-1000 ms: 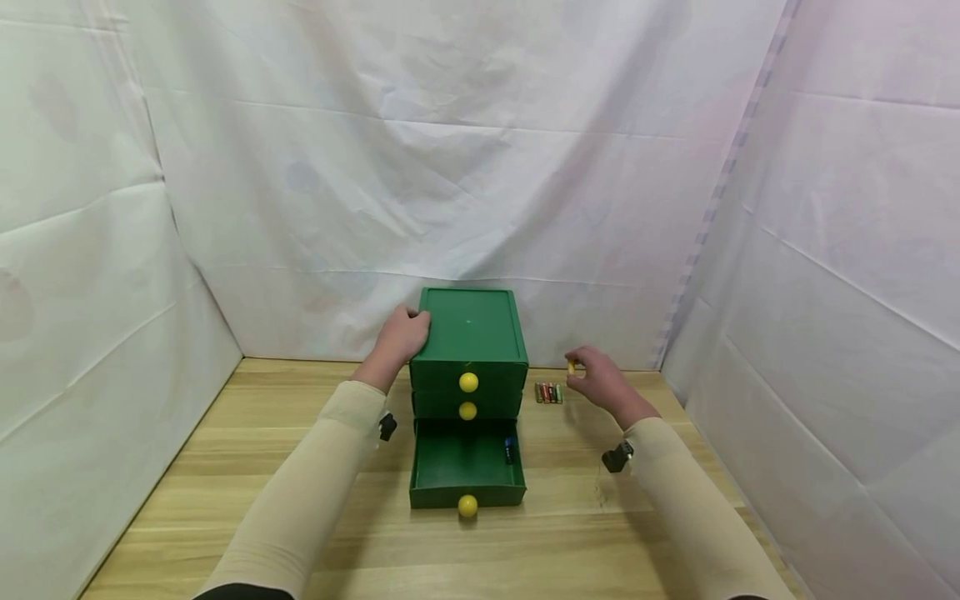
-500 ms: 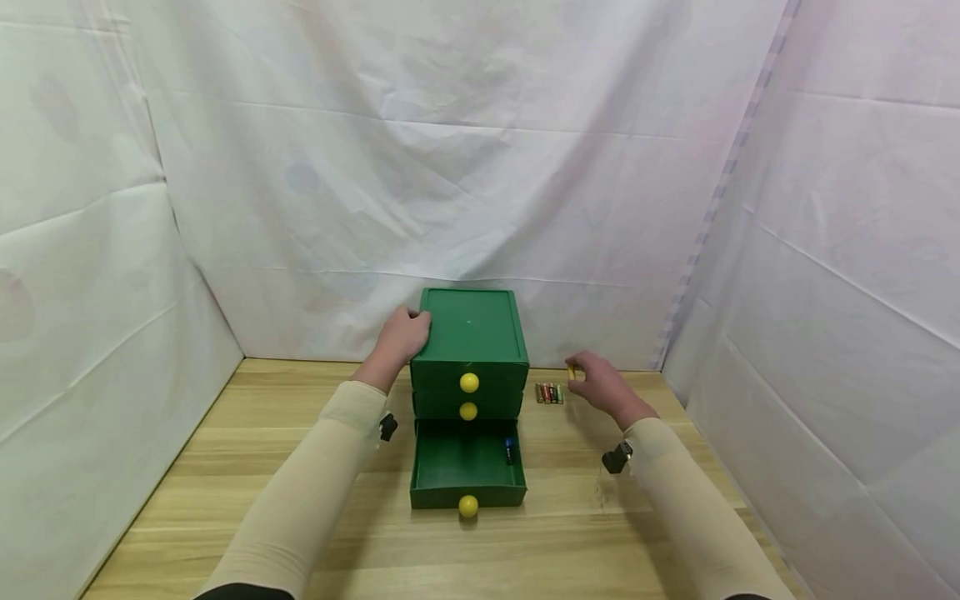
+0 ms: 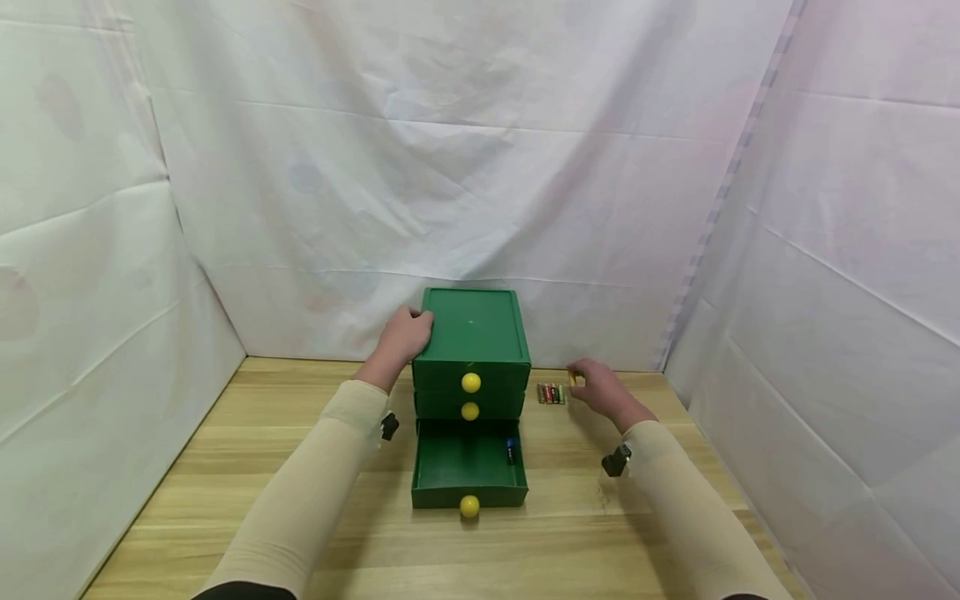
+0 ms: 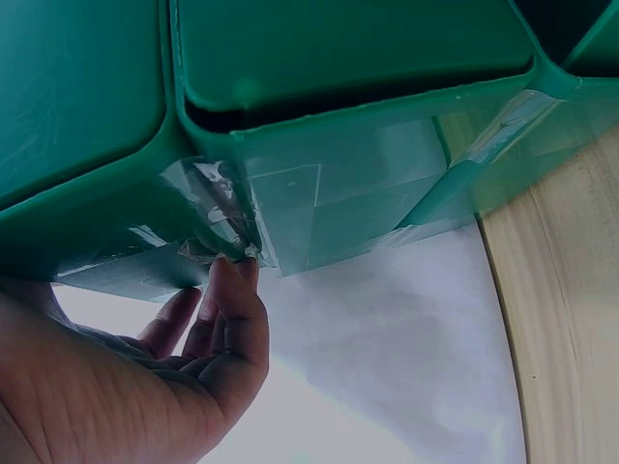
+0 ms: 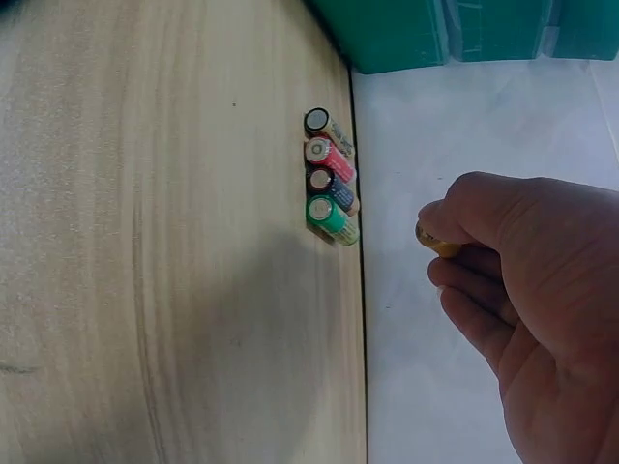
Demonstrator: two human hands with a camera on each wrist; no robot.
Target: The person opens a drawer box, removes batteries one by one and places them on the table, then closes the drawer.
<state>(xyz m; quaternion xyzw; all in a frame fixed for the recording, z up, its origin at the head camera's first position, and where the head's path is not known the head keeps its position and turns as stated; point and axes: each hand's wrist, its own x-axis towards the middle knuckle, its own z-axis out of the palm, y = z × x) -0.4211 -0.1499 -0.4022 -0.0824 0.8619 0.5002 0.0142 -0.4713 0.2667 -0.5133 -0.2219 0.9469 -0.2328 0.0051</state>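
A green drawer cabinet [image 3: 471,325] with round yellow knobs stands against the back cloth, its bottom drawer [image 3: 442,467] pulled out. My left hand [image 3: 405,335] holds the cabinet's upper left edge. In the left wrist view its bent fingertips [image 4: 232,275] touch the taped side wall. My right hand [image 3: 603,388] pinches a yellow battery [image 5: 440,242] between thumb and fingers, right of the cabinet. Next to that hand, several batteries [image 5: 334,220] lie in a row, with green, dark and red wrappers. Inside the drawer, a dark blue battery [image 3: 511,451] lies by the right wall.
The wooden table [image 3: 300,467] reaches back to a white cloth [image 3: 480,167], with cloth walls on the left and right. The two upper drawers are shut, their yellow knobs [image 3: 470,382] facing forward. The open drawer juts toward the front of the table.
My right hand has lowered slightly, with the yellow battery still pinched. The left hand stays on the cabinet, and the drawer and row of batteries have not moved.
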